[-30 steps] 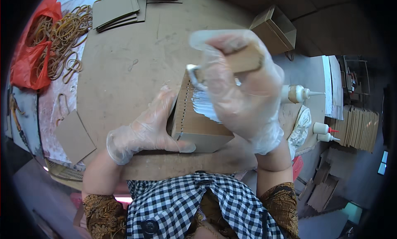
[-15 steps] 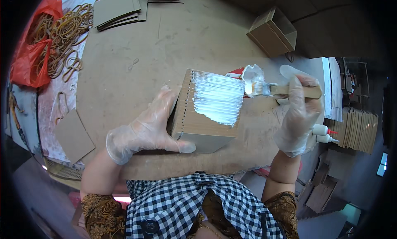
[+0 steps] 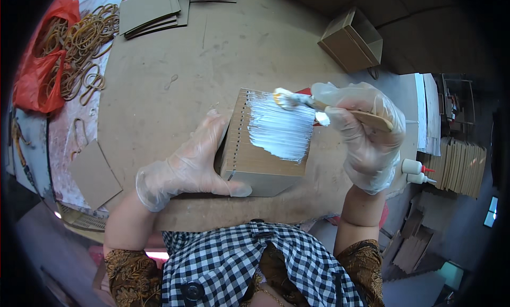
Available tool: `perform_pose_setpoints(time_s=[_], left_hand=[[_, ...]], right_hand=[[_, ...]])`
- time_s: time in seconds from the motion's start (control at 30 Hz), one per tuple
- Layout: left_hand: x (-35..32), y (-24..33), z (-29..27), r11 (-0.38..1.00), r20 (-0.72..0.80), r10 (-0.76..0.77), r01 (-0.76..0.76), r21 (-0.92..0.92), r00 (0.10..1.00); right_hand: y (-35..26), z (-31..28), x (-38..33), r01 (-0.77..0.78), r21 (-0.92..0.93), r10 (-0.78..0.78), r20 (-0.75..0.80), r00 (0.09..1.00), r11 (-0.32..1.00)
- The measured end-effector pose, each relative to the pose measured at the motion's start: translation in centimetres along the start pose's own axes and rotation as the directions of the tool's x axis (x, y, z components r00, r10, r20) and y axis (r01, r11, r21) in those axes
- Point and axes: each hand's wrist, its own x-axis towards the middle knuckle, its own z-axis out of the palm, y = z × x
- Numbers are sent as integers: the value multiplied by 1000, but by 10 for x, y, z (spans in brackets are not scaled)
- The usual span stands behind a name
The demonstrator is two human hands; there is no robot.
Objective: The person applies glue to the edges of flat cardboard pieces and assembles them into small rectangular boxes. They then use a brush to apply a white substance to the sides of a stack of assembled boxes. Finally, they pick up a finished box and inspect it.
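Head cam: R fingers (image 3: 342, 118) gripping 1 brush (image 3: 304, 100), L fingers (image 3: 228, 187) holding 1 box (image 3: 255, 159); 2 btls (image 3: 410, 166) at R

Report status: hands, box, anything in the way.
Left hand spread against box. Right hand gripping brush, bristles over box top. White coating covers part of top, bare brown around. Nothing visible blocking brush.

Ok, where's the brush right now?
In the head view, the brush is right of centre, held in the right hand, bristles by the far edge of the white patch on the brown box; contact is unclear.
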Motion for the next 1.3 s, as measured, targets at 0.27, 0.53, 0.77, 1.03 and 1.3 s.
perform_pose_setpoints(time_s=[0.27,0.53,0.77,1.03,1.3], left_hand=[[-2,0,1,1000,-8,-10,10,-1,1000],[1,-1,0,993,-30,89,-86,75,996],[0,-2,2,1000,-25,13,-13,-5,1000],[-3,-5,2,992,-27,57,-53,112,998],[0,-1,0,1000,-4,18,-18,14,1000]], right_hand=[[3,-39,-30,-242,13,238,-221,946,970],[-6,-9,1,136,1,-135,-124,983,991],[-5,-15,-3,-99,34,100,-31,994,994],[-5,45,40,278,174,-301,116,947,944],[-10,21,24,22,457,25,-96,995,889]])
